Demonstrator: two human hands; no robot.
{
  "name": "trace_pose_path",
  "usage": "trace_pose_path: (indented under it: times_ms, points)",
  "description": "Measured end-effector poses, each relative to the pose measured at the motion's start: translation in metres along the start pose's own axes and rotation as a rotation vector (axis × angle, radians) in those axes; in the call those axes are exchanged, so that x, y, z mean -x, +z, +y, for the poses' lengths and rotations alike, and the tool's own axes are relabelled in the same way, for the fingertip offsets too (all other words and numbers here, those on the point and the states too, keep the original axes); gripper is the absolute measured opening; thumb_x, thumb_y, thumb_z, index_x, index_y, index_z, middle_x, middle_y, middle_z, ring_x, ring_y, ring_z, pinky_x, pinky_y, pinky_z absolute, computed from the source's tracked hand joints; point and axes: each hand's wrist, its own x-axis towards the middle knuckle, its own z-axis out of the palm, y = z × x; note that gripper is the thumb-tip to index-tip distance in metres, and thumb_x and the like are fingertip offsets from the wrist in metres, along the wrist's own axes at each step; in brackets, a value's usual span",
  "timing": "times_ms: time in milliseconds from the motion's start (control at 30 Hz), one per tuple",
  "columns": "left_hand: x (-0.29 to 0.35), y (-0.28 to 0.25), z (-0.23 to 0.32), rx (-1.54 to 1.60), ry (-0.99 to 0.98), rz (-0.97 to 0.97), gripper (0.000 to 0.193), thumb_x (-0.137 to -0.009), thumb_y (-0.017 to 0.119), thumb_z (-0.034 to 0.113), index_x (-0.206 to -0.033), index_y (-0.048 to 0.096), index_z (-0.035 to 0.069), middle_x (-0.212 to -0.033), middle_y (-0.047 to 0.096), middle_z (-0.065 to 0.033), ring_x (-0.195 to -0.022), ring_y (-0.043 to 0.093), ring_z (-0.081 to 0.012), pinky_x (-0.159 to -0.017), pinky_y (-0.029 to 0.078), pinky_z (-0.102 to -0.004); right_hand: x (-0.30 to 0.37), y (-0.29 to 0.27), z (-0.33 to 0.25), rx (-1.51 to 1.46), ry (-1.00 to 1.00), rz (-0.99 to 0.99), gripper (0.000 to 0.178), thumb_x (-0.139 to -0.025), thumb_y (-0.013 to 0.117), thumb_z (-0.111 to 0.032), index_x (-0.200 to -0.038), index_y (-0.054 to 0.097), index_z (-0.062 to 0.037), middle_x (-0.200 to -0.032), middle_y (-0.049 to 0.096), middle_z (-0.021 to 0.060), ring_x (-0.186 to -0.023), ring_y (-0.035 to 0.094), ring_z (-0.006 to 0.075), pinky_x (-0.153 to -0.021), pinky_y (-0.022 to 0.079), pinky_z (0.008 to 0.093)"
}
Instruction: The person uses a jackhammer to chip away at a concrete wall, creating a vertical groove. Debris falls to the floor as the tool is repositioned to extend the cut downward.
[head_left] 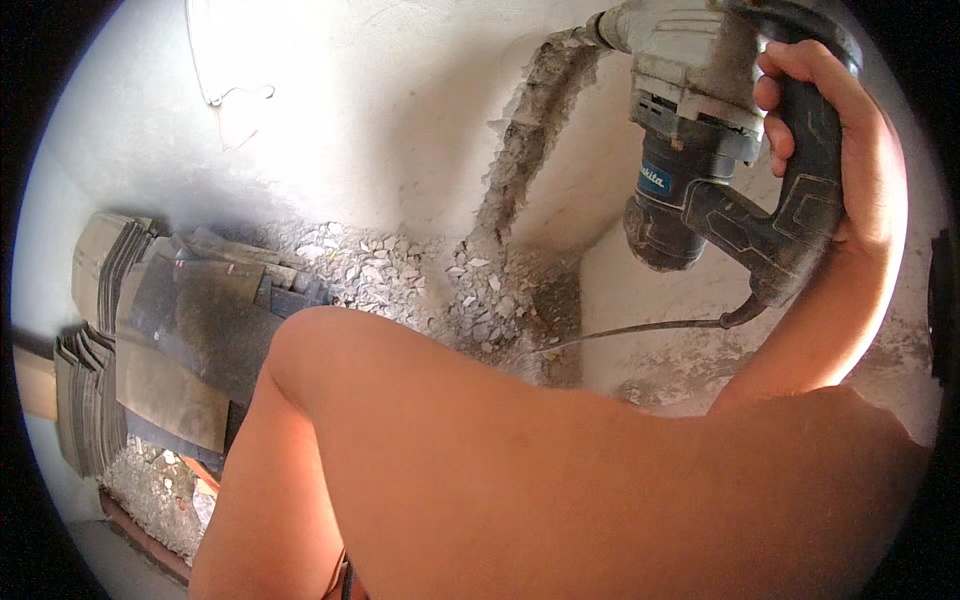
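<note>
My right hand (862, 135) is wrapped round the black rear handle of a rotary hammer (690, 90) at the upper right. The tool has a dusty grey body, a black motor housing and a black grip. Its nose points left, at the top end of a rough groove (520, 150) cut into the white wall (330, 130). Whether the bit touches the wall is hidden. A power cord (640, 329) runs from the handle's base down to the left. My left hand is out of view. Bare skin of a bent limb (500, 460) fills the lower middle.
Broken rubble (390, 265) lies along the foot of the wall beneath the groove. Stacked dark sheets or tiles (190, 310) stand and lie at the left. A thin wire (240, 92) sticks out of the wall. Another wall face (640, 285) meets it at the right.
</note>
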Motion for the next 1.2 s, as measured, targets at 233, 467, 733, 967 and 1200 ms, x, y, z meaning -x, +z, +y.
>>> trace_pose_path:
  times_ms: [233,467,733,967,1200]
  points:
    - [0.003,0.011,0.001,-0.027,0.035,0.015,0.037,-0.106,0.060,0.031,-0.081,0.065,0.004,-0.066,0.061,-0.0020,-0.057,0.057,-0.0139,-0.056,0.045,-0.0321,0.002,0.003,-0.002,-0.008,-0.014,-0.031,0.027,-0.093,0.073,-0.032,-0.099,0.072,-0.0052,-0.080,0.068,0.0008,-0.056,0.055,0.0043,-0.051,0.042,0.0205]
    - [-0.012,0.027,-0.009,-0.063,0.068,0.043,0.038,-0.106,0.058,0.033,-0.080,0.063,0.005,-0.066,0.059,-0.0019,-0.057,0.056,-0.0153,-0.056,0.046,-0.0339,0.013,0.012,-0.014,0.024,0.034,0.024,0.029,-0.088,0.072,-0.035,-0.087,0.072,-0.0054,-0.074,0.067,0.0035,-0.054,0.056,0.0104,-0.052,0.045,0.0270]
    - [-0.001,0.038,-0.027,-0.139,0.173,0.194,0.040,-0.107,0.056,0.035,-0.080,0.062,0.007,-0.066,0.057,-0.0018,-0.057,0.056,-0.0169,-0.056,0.046,-0.0359,0.018,0.016,-0.024,-0.054,0.012,-0.008,0.030,-0.084,0.072,-0.028,-0.085,0.071,0.0020,-0.074,0.069,0.0089,-0.055,0.061,0.0152,-0.054,0.049,0.0319]
    - [0.048,0.018,-0.102,-0.406,0.075,0.951,0.042,-0.108,0.054,0.037,-0.079,0.060,0.008,-0.066,0.056,-0.0017,-0.057,0.055,-0.0183,-0.056,0.046,-0.0377,0.015,0.011,-0.028,-0.008,0.041,-0.010,0.031,-0.085,0.071,-0.028,-0.084,0.072,0.0026,-0.076,0.071,0.0099,-0.057,0.064,0.0159,-0.055,0.051,0.0327]
    - [0.061,-0.053,-0.218,0.426,-0.515,1.178,0.075,-0.102,0.060,0.065,-0.133,0.056,-0.003,-0.118,0.065,-0.0097,-0.111,0.059,-0.0161,-0.096,0.048,-0.0341,0.015,0.016,-0.039,0.074,0.023,-0.006,0.030,-0.086,0.071,-0.030,-0.087,0.071,0.0002,-0.076,0.071,0.0105,-0.056,0.062,0.0136,-0.052,0.050,0.0297]
